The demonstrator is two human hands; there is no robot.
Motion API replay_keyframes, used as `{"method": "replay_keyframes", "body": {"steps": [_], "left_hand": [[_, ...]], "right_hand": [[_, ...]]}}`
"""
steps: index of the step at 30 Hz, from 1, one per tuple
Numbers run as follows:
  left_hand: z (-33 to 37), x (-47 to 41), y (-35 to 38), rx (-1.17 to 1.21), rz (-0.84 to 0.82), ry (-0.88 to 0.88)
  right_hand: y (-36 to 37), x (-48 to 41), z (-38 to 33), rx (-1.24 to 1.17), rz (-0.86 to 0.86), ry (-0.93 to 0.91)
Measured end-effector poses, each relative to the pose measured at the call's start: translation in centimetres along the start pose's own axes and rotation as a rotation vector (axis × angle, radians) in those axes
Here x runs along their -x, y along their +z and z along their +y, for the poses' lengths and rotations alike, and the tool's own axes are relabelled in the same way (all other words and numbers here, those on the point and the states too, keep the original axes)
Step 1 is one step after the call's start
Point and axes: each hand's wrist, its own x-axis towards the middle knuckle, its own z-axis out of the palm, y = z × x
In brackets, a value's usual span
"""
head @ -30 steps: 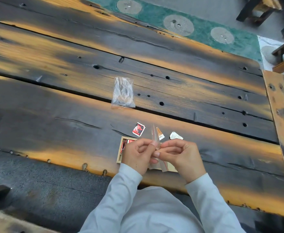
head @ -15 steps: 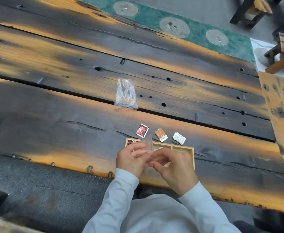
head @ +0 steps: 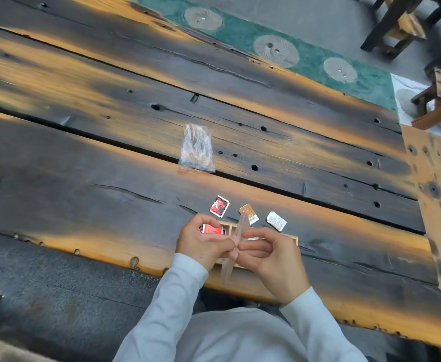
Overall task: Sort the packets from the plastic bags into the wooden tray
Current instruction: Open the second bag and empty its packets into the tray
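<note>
My left hand [head: 201, 244] and my right hand [head: 271, 257] both pinch a small clear plastic bag [head: 241, 228], held edge-on above the wooden tray [head: 294, 237]. The tray lies near the table's front edge, mostly hidden under my hands; a red packet [head: 210, 229] shows in its left compartment. Just beyond the tray lie three loose packets: a red and black one [head: 219, 204], a brown one [head: 249, 214] and a white one [head: 276, 220]. Another clear plastic bag [head: 196, 149] lies farther back on the table.
The dark, scorched plank table [head: 109, 194] has holes and gaps between boards. A green mat [head: 305, 56] runs along its far side. Wooden stools [head: 439, 97] stand at the upper right. A light plank [head: 433, 205] borders the right edge.
My hands have stayed over the tray and kept working the clear bag between the fingers; the bag now hangs lower between them. The view has shifted slightly.
</note>
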Motion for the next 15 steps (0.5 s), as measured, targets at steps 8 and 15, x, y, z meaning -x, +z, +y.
{"method": "replay_keyframes", "body": {"steps": [8, 15], "left_hand": [[0.4, 0.7, 3.4, 0.031, -0.101, 0.016], [-0.9, 0.9, 7.7, 0.136, -0.162, 0.01]], "right_hand": [[-4.3, -0.4, 0.2, -0.145, -0.164, 0.047], [-9.3, -1.0, 2.3, -0.294, -0.209, 0.103]]}}
